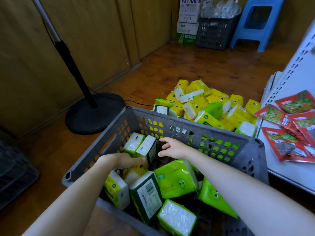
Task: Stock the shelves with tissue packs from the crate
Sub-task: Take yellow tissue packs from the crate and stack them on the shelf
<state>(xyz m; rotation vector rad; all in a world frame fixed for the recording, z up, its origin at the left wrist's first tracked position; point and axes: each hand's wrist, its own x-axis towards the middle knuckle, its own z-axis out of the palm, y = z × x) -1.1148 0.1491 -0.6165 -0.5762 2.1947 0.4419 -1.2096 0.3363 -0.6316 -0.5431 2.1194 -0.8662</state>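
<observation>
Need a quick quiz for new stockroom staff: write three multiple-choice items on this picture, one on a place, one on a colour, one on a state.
1. Where is the heap of tissue packs relative to the crate? A beyond its far wall; B left of it; C before its near wall.
2. What colour are the snack packets on the white shelf? A blue; B red; C purple.
3. How is the right hand? A gripping a green pack; B flat on the floor; C open, holding nothing.
Key: 1 A, the heap shows over the far rim. 2 B, their wrappers are red. 3 C, its fingers are spread beside the upright packs that the left hand holds.
</observation>
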